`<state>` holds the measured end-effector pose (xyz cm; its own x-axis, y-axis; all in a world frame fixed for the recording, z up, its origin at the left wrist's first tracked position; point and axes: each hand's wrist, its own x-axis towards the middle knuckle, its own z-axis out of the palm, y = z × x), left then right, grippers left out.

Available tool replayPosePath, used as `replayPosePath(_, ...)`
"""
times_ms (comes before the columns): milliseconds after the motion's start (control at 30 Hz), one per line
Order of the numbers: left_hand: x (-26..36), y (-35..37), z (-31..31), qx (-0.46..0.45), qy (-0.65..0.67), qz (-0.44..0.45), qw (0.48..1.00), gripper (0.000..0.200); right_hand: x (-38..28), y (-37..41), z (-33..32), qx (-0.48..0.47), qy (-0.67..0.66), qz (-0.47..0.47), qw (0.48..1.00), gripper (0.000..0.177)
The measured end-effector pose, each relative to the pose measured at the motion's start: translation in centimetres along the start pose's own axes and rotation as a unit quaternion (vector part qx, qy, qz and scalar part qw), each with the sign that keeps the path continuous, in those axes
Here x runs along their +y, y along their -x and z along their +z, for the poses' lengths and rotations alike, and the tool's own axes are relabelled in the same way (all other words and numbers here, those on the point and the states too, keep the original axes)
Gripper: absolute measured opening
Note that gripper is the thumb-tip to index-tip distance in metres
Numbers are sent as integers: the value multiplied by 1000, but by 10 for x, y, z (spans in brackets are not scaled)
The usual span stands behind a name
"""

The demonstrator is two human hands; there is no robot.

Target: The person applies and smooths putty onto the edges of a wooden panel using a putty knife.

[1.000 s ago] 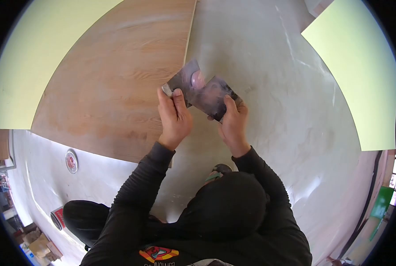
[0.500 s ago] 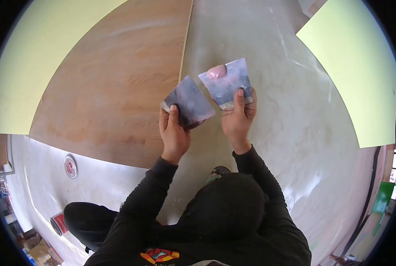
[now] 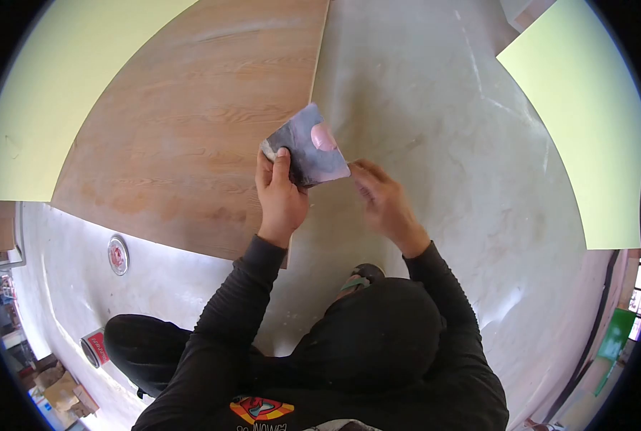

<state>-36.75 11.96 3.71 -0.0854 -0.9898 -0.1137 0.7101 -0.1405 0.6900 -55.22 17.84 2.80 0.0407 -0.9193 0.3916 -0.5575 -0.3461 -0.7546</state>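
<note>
Nearest to me are the red-and-yellow print [image 3: 261,409] on my black top, then my bent knees in black and my foot [image 3: 363,276] in a sandal. Ahead of them, my left hand [image 3: 283,197] pinches the card [image 3: 302,154] by its lower left side, thumb on top. The card is tilted, over the right edge of the wood-grained board [image 3: 191,129], with a pink blob [image 3: 323,137] near its upper right edge. My right hand [image 3: 389,205] is blurred, fingers curled by the card's right corner — I cannot tell whether they touch it or pinch anything. Off to the left, a tin [image 3: 95,349] lies near my knee, and a round lid [image 3: 118,256] sits on the pale floor [image 3: 478,179]. Farther out — one each side — are yellow panels [image 3: 586,136], with something green [image 3: 616,335] at the far right.
</note>
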Motion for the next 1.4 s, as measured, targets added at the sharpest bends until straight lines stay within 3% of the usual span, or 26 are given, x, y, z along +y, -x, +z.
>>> replayPosePath(67, 6, -2, -12, -2, 15, -32, 999, 23, 4, 0, -2, -24, -5, 36, 999, 31)
replayPosePath(133, 7, -1, -12, -4, 33, -65, 997, 25, 2, -5, -9, 79, -265, 189, 942, 31)
replayPosePath(167, 7, 0, -10, 13, 25, -73, 997, 26, -2, -9, -9, 82, -263, 190, 942, 31)
replayPosePath(233, 6, 3, -8, 27, 18, -79, 996, 27, -13, -20, -2, 169, -470, 162, 851, 32)
replayPosePath(333, 2, 11, -10, 53, 23, -82, 995, 30, -22, -31, 13, 174, -513, 98, 835, 34)
replayPosePath(467, -11, 22, 9, 86, 43, -61, 994, 28, -37, -32, 22, 226, -546, 114, 798, 33)
replayPosePath(567, -20, 21, 10, 82, 39, -29, 995, 26, -38, -22, 25, 218, -483, 195, 825, 33)
replayPosePath(633, -19, 17, 6, 80, 41, -11, 996, 24, -36, -14, 35, 167, -326, 132, 921, 33)
replayPosePath(700, -16, 15, 2, 74, -10, 14, 997, 23, -29, -3, 29, 133, -291, 108, 941, 34)
replayPosePath(767, -9, 9, -6, 82, -24, 20, 996, 23, -20, 8, 16, 24, -66, 24, 997, 34)
replayPosePath(800, -3, 6, -14, 93, -35, 25, 995, 23, -8, 13, 10, 22, -70, 28, 997, 34)
replayPosePath(867, 25, 0, -27, 87, -22, 3, 996, 22, 22, 29, -4, -71, -11, 68, 995, 37)
replayPosePath(933, 45, -15, -43, 80, -9, 0, 997, 23, 26, 27, -20, -2, -105, 241, 965, 37)
replayPosePath(967, 52, -18, -52, 88, -15, 8, 996, 24, 19, 27, -25, -3, -107, 254, 961, 37)
replayPosePath(1033, 62, -18, -61, 63, -46, 21, 997, 24, 9, 17, -32, 123, -344, 208, 908, 37)
replayPosePath(1067, 62, -17, -62, 32, -74, 39, 996, 24, 11, 16, -30, 124, -345, 213, 906, 37)
replayPosePath(1133, 55, -15, -69, 34, -142, 51, 988, 24, 9, 11, -26, 73, -235, 102, 964, 39)
replayPosePath(1167, 52, -14, -71, 32, -207, 69, 975, 25, 3, 10, -26, 75, -238, 102, 963, 39)
replayPosePath(1233, 43, -9, -64, 51, -175, 62, 981, 24, -17, 0, -25, -60, -123, 60, 989, 50)
replayPosePath(1267, 38, -6, -60, 68, -139, 52, 986, 24, -22, -4, -21, -60, -127, 57, 988, 50)
replayPosePath(1333, 31, 0, -52, 49, -141, 69, 986, 24, -33, -13, -12, -46, 79, -119, 989, 58)
replayPosePath(1400, 27, 4, -47, 18, -140, 85, 986, 22, -47, -20, -9, -43, 100, -137, 985, 57)
